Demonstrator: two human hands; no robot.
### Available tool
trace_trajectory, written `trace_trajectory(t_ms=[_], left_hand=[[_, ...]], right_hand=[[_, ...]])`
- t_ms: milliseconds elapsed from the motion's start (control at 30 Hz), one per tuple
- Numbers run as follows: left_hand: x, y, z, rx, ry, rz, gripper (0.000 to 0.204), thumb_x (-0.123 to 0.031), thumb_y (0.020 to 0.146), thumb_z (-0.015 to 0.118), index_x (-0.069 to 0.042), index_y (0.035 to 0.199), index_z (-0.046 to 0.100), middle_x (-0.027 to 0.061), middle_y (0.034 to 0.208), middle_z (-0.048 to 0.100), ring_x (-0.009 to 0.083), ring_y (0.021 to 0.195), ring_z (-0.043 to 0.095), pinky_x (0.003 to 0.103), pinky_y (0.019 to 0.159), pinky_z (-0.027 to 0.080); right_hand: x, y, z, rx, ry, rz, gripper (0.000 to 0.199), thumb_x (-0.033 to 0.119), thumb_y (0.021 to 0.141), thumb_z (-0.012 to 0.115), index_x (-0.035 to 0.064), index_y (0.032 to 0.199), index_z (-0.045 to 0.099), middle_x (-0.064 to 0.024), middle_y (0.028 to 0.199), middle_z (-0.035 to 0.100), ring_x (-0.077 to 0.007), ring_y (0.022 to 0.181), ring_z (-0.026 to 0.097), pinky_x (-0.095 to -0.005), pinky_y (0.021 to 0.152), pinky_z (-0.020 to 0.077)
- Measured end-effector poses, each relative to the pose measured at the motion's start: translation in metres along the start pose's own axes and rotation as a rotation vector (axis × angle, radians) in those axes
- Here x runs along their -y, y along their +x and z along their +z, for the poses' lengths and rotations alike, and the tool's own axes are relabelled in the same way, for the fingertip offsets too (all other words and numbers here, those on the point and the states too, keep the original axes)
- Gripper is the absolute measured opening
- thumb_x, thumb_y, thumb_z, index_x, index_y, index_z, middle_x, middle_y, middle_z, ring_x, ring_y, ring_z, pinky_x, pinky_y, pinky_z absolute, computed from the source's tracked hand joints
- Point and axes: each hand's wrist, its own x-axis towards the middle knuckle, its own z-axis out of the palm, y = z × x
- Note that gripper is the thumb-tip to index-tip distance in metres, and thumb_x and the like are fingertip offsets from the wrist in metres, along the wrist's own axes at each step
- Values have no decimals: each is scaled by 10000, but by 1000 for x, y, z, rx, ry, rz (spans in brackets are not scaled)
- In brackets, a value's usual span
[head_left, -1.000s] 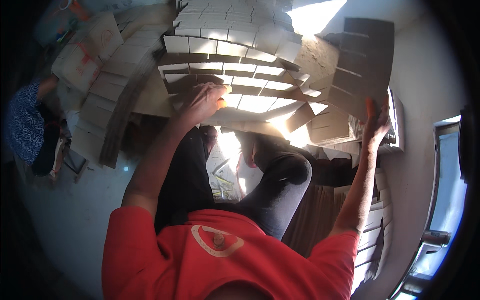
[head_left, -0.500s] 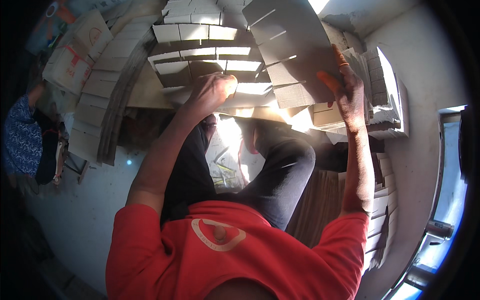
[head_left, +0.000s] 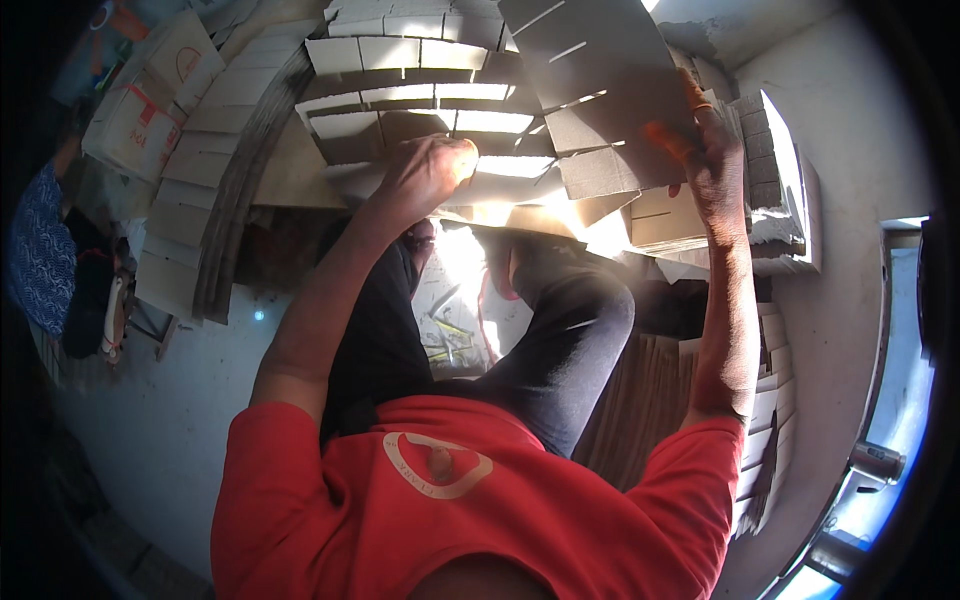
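Right hand [head_left: 712,165] clamped a slotted cardboard strip [head_left: 600,95], not yet seated, I judged; left hand [head_left: 425,172] pressed closed on the part-built divider grid [head_left: 420,85]; several rows stood.

floor [head_left: 150,440]: pale grey concrete, bare, in shade at lower left. wall [head_left: 850,130]: whitewashed, rough, along the right side. opening [head_left: 905,400] at right edge: blue daylight, metal fittings below it. sunlight: hard, falls in a bright patch at centre. stacked cardboard boxes [head_left: 140,110] stand at upper left. another person [head_left: 45,250] in blue sits at the left edge.
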Motion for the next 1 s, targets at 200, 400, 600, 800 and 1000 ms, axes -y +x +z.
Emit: trace_trajectory(t_ms=[200,400,600,800,1000], left_hand=[[-1,1,-1,12,-40,-84,65,-96,813,568,-37,824,592,119,781,601,305,778,594,399,691,472],[13,10,-8,5,53,255,121,-154,800,618,-65,878,643,73,817,631,255,790,599,366,699,486],[30,48,-17,-145,242,36,135,-129,738,672,-27,809,619,109,808,631,288,781,578,385,690,467],[41,56,-12,3,80,-108,132,-13,661,609,11,638,480,170,650,521,318,635,560,404,589,421],[45,59,-9,67,99,-61,86,-116,727,593,-52,673,571,166,658,591,345,667,601,434,625,460]], right_hand=[[-11,-2,12,56,-45,33,630,77,814,665,114,1388,407,-78,872,681,-65,569,578,-223,412,461],[-11,2,16,55,-61,8,639,96,815,673,115,1392,398,-87,958,678,-68,583,582,-224,407,465],[-2,7,16,121,-68,3,634,71,813,655,120,1391,400,-98,972,672,-72,569,577,-208,399,459],[3,10,20,160,-68,40,637,45,814,632,122,1398,389,-95,943,669,-69,555,566,-208,389,456],[-2,20,25,230,-69,113,639,43,827,612,128,1410,366,-89,907,661,-76,550,570,-213,392,470]])
